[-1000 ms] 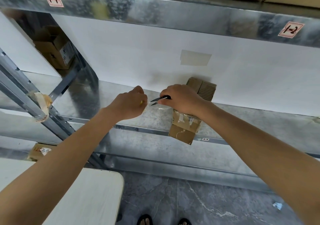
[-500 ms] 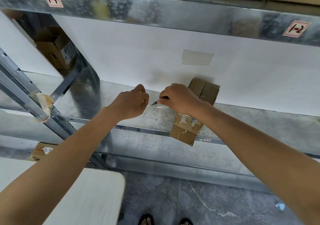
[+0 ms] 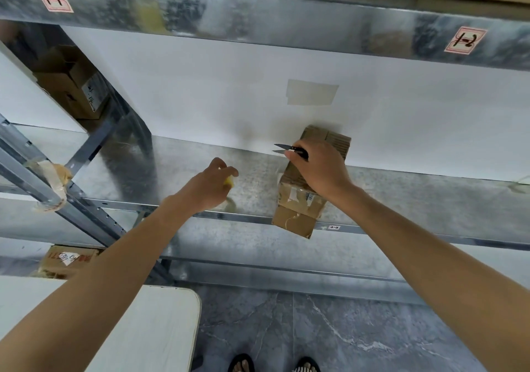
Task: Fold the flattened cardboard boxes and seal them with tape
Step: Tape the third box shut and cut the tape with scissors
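A small cardboard box (image 3: 298, 214) with old tape patches lies on the metal shelf (image 3: 258, 188), its near end over the shelf's front edge. My right hand (image 3: 318, 168) rests on top of the box and grips small black snips (image 3: 286, 150), blades pointing left. My left hand (image 3: 212, 182) hovers over the shelf to the left of the box, fingers curled round a yellowish tape roll (image 3: 229, 181), mostly hidden in the hand. A thin clear strip of tape sticks to the box's left edge.
A steel upper shelf (image 3: 258, 18) with boxes overhangs the work area. A slanted rack post (image 3: 43, 182) with tape scraps stands at left. A white table (image 3: 149, 331) is at bottom left, cartons (image 3: 71, 84) at far left.
My hands have drawn apart: the left moved left and down with the tape roll, the right lifted the snips up and right onto the box. The tape between them is cut.
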